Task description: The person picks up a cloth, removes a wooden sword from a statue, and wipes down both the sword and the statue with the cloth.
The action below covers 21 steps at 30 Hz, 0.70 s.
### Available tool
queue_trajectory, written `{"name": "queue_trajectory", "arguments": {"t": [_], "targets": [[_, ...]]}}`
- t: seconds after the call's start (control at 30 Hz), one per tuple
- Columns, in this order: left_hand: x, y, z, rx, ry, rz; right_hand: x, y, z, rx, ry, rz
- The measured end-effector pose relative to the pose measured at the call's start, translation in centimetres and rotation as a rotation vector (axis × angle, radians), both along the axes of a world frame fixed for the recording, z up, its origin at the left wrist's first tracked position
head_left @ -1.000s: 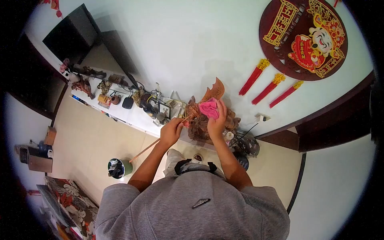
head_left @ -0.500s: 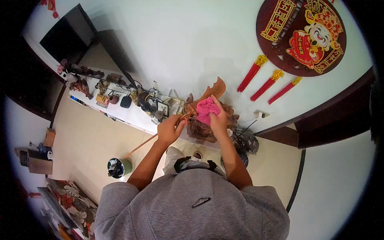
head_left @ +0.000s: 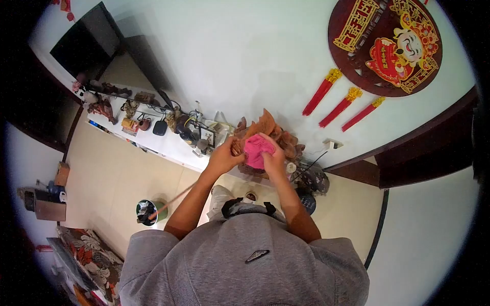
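Note:
My left hand [head_left: 223,157] is closed round a long thin wooden shaft [head_left: 178,194], whose lower end slants down over the green bin. At its upper end is a carved brown blade-shaped piece [head_left: 264,124]. My right hand [head_left: 273,157] grips a bunched pink cloth [head_left: 257,151], pressed against the lower part of the blade piece, close to my left hand. Just behind and below the cloth stands a dark brown wood carving [head_left: 290,145], partly hidden by my hands.
A white cabinet [head_left: 173,144] with small ornaments, cables and a TV [head_left: 89,38] runs along the wall to the left. The green bin [head_left: 161,210] stands on the floor. A round red-brown plaque [head_left: 357,61] with tassels hangs at upper right.
The blade piece has come lower and nearer to me, and the shaft's lower end has swung over the bin. My right hand and the cloth have moved down and left, closer to my left hand.

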State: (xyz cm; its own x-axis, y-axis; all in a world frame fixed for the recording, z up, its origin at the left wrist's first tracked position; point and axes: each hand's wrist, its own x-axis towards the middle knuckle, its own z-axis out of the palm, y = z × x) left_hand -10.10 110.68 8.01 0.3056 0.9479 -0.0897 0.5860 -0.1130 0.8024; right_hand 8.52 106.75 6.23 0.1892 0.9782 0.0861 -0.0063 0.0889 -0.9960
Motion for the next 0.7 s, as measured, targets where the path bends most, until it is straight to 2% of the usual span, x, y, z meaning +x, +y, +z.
{"name": "queue_trajectory", "arguments": {"t": [0.03, 0.13, 0.17, 0.27, 0.3, 0.4, 0.43, 0.5, 0.57, 0.67, 0.7], "targets": [[0.0, -0.2, 0.1, 0.056, 0.052, 0.016, 0.4, 0.2, -0.2, 0.004, 0.010, -0.016], [-0.2, -0.5, 0.1, 0.188, 0.169, 0.052, 1.4, -1.0, 2.5, 0.226, -0.439, -0.225], [-0.2, -0.6, -0.1, 0.203, 0.181, 0.057, 0.9, -1.0, 3.0, 0.301, -0.484, -0.353], [0.1, -1.5, 0.8, 0.180, 0.156, 0.023, -1.0, -1.6, 3.4, 0.465, -0.827, -0.360], [0.2, -1.8, 1.2, 0.160, 0.138, 0.004, -1.8, -1.5, 2.2, 0.499, -0.902, -0.238], [-0.2, -2.0, 0.8, 0.278, 0.149, -0.001, -2.1, -2.6, -1.0, 0.684, -0.973, 0.017], [-0.2, -2.0, 1.4, 0.231, 0.148, 0.004, -0.6, -2.2, -0.5, 0.720, -0.954, 0.073], [-0.4, -3.1, 2.5, 0.115, 0.155, 0.011, 1.2, -1.4, 0.5, 0.683, -0.979, -0.032], [-0.1, -3.4, 2.1, 0.119, 0.196, 0.021, 1.4, -0.5, 0.8, 0.637, -0.976, -0.170], [0.5, -3.0, -0.1, 0.219, 0.125, 0.054, -2.6, -1.7, -0.6, 0.676, -0.756, -0.047], [0.7, -2.9, 0.5, 0.268, 0.085, 0.065, -3.2, -2.9, 0.6, 0.696, -0.921, 0.064]]}}
